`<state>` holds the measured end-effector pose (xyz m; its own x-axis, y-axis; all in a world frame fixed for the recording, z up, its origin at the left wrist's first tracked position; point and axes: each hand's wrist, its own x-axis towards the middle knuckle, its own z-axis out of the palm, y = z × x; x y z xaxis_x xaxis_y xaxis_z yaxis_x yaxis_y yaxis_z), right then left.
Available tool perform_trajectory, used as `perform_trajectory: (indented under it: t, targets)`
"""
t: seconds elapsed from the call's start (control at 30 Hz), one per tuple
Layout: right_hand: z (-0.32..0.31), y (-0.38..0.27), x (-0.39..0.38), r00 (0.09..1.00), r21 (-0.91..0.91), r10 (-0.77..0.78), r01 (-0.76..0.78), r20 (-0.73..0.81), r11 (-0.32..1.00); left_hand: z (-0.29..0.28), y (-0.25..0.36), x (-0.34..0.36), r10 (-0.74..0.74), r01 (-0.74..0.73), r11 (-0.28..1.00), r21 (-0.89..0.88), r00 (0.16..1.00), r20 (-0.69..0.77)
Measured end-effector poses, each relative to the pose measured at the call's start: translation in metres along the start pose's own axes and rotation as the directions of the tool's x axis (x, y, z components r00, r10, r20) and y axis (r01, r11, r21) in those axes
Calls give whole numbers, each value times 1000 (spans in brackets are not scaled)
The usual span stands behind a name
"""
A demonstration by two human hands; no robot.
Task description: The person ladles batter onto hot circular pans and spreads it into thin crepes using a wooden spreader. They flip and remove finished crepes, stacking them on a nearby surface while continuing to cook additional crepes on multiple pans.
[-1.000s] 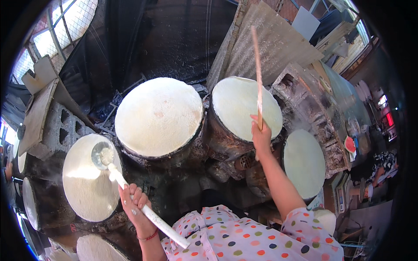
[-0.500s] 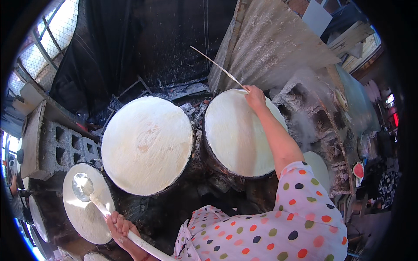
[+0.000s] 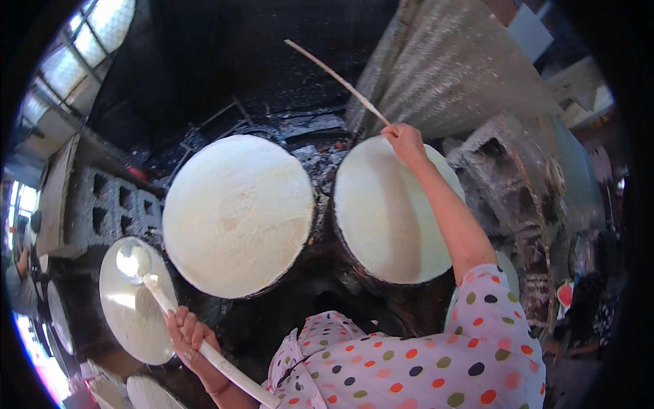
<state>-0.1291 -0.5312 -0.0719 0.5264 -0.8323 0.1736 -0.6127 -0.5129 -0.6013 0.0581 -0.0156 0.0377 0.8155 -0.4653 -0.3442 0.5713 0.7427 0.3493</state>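
My left hand [image 3: 192, 344] is closed round the long pale handle of a ladle [image 3: 235, 378]. The ladle's round shiny metal head hangs over a smaller round pan [image 3: 136, 313] covered in glossy white liquid. My right hand [image 3: 409, 144] pinches one end of a thin wooden stick [image 3: 340, 82], which points up and away to the left. That hand is above the far part of the right round griddle [image 3: 381, 218], coated in a smooth pale layer; whether it touches the layer I cannot tell. The larger left griddle [image 3: 238, 218] bears a drier-looking pale layer with faint streaks.
Grey hollow blocks [image 3: 112, 211] stand at the left, with more crusted blocks [image 3: 501, 184] at the right. A corrugated sheet [image 3: 443, 68] leans behind the right griddle. Ash and debris [image 3: 320, 160] lie between the griddles. Another person's arm [image 3: 26, 266] shows at the far left edge.
The whole view has shifted slightly, so the griddles sit farther right. The stick's free end is higher in view. Steam at the right has thinned. Both hands keep their holds.
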Motion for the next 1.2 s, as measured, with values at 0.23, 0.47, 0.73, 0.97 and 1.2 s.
perform_trajectory:
  t: [0.23,0.47,0.73,0.97,1.2]
  targets:
    - [112,-152,12,949,162,-44,-7,312,987,-8,11,-10,151,-153,988,-14,985,-85]
    - [159,-189,44,886,-46,0,24,464,999,-11,24,-37,344,-342,939,36,928,-142]
    - [125,-211,38,904,236,-50,-57,424,970,-25,33,-48,364,-375,926,-46,918,-156]
    - [130,-201,29,934,270,-107,12,340,963,-35,37,-37,360,-364,931,-12,925,-120]
    - [138,-200,19,952,228,-52,-19,303,973,-33,41,-40,334,-335,942,-1,938,-96]
